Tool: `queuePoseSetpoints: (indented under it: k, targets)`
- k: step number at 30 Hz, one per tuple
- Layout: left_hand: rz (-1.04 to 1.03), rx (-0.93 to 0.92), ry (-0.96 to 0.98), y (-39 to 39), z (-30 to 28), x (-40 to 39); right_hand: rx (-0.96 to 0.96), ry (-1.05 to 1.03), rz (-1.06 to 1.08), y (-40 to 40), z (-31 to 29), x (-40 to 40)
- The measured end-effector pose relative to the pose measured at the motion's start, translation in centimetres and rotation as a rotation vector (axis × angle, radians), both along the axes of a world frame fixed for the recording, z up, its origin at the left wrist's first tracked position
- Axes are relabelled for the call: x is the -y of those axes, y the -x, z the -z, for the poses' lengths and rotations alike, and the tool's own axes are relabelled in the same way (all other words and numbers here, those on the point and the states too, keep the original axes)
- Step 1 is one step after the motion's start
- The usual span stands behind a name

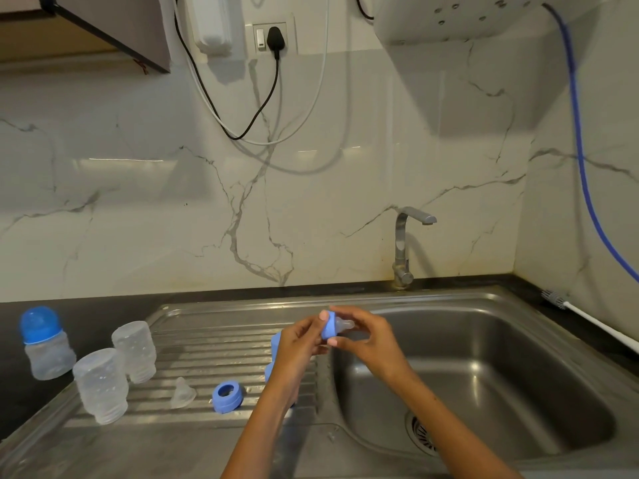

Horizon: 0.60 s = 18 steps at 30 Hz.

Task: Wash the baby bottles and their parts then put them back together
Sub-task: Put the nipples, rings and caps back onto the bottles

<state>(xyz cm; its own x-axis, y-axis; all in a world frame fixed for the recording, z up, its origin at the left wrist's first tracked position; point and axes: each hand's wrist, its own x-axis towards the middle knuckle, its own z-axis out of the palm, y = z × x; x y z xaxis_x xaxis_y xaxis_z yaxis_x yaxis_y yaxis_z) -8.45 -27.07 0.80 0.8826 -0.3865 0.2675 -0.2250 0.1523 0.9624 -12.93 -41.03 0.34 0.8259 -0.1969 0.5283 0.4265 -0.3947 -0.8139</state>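
Blue ring (328,327) with teat (346,324), held over sink's (518,305) left rim, axis level, teat pointing right into pinching right hand (370,344) fingers; left hand (297,344) gripping ring.

Lots hidden or cropped in this one

Behind the left hand (297,344) there are blue bits (275,342) poking out mid-frame, can't tell if they're caps or rings. The teat (346,324) is half buried under the right hand (366,337), so its base in the ring (329,327) isn't visible. The drain (422,433) at lower right is partly cut by the basin wall. The brush (560,302) handle runs off the right edge, the heater (466,19) and cabinet (103,25) are chopped by the top edge, and the blue hose (581,150) exits at right. Droplets inside the left bottles (100,385) are too blurry to judge.
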Motion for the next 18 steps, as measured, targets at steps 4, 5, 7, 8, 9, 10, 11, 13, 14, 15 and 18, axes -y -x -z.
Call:
queuePoseSetpoints:
  k: [4,5,7,8,9,10,11,13,14,15,18]
  targets:
    - [-0.092,0.048,-0.001,0.2,-1.1,0.2,0.045,-0.075,0.01,0.3,-0.5,-0.1]
    - [-0.115,0.046,0.019,0.2,-1.3,0.1,0.041,-0.101,0.001,0.4,-0.6,-0.2]
    - [-0.177,0.041,0.039,0.1,-2.0,-0.7,0.015,-0.167,-0.019,0.7,-1.1,-0.6]
    - [-0.206,0.044,0.034,-0.2,-2.5,-1.5,0.0,-0.199,-0.037,0.6,-1.5,-1.1]
    - [-0.227,0.062,0.018,-0.6,-2.9,-2.3,-0.015,-0.225,-0.058,0.6,-1.9,-1.6]
    - [-0.244,0.089,-0.004,-1.0,-3.4,-3.1,-0.025,-0.242,-0.078,0.4,-2.4,-2.0]
    - [-0.267,0.123,-0.028,-1.3,-4.0,-4.1,-0.03,-0.249,-0.096,0.2,-2.9,-2.7]
    - [-0.324,0.17,-0.071,-2.0,-5.2,-6.4,-0.03,-0.244,-0.122,-0.3,-3.8,-4.0]
    - [-0.356,0.199,-0.105,-2.5,-5.6,-7.7,-0.033,-0.236,-0.132,-0.6,-4.1,-4.8]
    - [-0.387,0.226,-0.147,-2.9,-6.1,-8.9,-0.037,-0.219,-0.138,-0.8,-4.3,-5.5]
    - [-0.509,0.256,-0.255,-4.1,-7.0,-13.7,-0.064,-0.194,-0.172,-1.8,-4.5,-8.8]
